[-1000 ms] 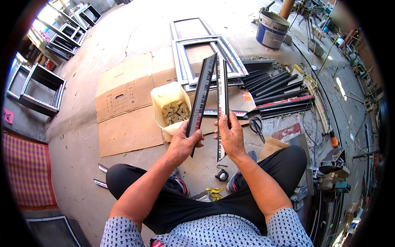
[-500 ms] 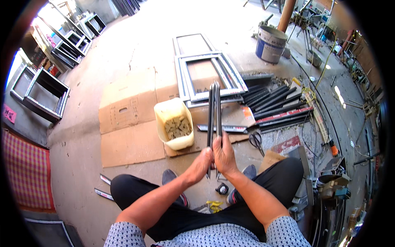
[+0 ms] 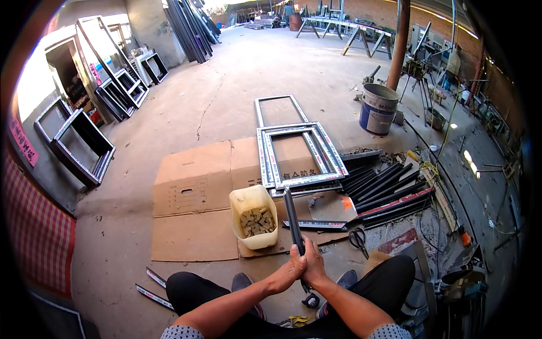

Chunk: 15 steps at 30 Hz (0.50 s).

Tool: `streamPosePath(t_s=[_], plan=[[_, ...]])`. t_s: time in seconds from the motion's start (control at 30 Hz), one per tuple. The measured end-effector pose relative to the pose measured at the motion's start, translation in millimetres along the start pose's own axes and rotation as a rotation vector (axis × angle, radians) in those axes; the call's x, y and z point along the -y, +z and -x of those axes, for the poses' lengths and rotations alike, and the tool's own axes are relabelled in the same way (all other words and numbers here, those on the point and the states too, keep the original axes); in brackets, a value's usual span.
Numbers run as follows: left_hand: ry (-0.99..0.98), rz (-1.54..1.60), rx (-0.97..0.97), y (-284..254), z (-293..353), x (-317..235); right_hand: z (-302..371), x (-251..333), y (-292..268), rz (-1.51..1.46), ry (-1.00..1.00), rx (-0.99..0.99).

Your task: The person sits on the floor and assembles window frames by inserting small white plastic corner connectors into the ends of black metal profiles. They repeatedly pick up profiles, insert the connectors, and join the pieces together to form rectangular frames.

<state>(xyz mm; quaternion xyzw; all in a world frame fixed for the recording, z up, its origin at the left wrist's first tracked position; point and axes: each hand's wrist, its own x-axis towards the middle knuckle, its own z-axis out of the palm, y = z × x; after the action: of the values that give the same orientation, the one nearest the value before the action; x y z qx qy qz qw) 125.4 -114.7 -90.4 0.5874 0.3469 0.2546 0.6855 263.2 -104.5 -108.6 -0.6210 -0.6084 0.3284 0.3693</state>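
Note:
Both my hands are closed round dark frame profiles (image 3: 292,217), held together in front of me with their far ends pointing away. My left hand (image 3: 292,265) wraps them from the left, and my right hand (image 3: 314,262) presses in from the right, touching it. Just beyond the profiles lie several white-edged rectangular frames (image 3: 307,183), overlapping on flattened cardboard (image 3: 192,195). To their left stands a cut-open cream plastic container (image 3: 248,198) holding several small metal blocks (image 3: 258,221). A single cut profile (image 3: 322,225) rests just right of the held ones.
Several dark profiles (image 3: 384,183) are piled at the right, with black-handled scissors (image 3: 357,239) nearer me. A tape measure (image 3: 310,300) sits between my feet. Beyond the pile stand a paint bucket (image 3: 377,110) and a post (image 3: 399,51). Finished frames (image 3: 79,141) lean at the left wall.
The two profiles, seen slightly apart before, now lie together and appear as one bundle. My hands have come closer together. The view has tilted up, showing more of the far floor.

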Motion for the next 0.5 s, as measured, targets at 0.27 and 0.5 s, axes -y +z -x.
streamPosePath(t_s=[0.27,0.5], plan=[[-0.220,-0.275,-0.100,-21,-2,10,-3,-6,-2,-0.064,-0.074,-0.020],[-0.097,-0.166,-0.355,-40,-12,9,-2,7,0,-0.282,-0.071,0.177]])
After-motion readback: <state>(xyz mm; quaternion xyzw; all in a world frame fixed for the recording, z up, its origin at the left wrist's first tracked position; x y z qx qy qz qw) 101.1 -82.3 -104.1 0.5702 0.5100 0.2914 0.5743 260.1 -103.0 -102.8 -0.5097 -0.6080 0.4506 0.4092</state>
